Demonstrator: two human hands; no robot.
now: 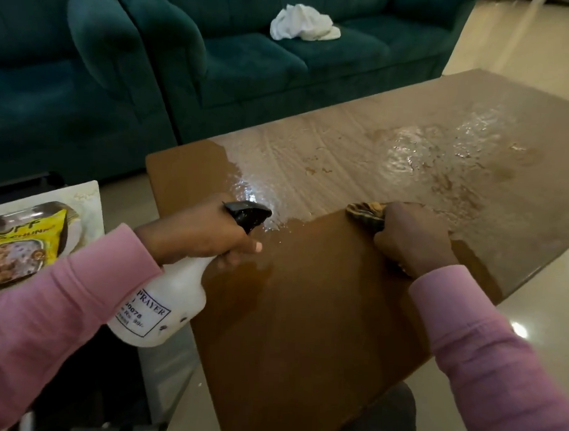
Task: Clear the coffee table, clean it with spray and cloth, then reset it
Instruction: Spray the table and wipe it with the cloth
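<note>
Coffee table [305, 312] shines wet; left hand [198, 231] grips tilted spray bottle [164, 308], right hand [411, 242] clutches cloth [365, 211] against it

The white spray bottle [174, 295] carries a boxed label [147, 313] in dark print. Its top line reads "PRAYER", cut off at the left; below that stand the digits "00078", then what looks like "Rs 99", and a last line too blurred to read. Left of the spray bottle, a yellow packet [27, 235] shows large letters "UFF" and, beneath them, "CHUNK", both only partly visible.
</note>
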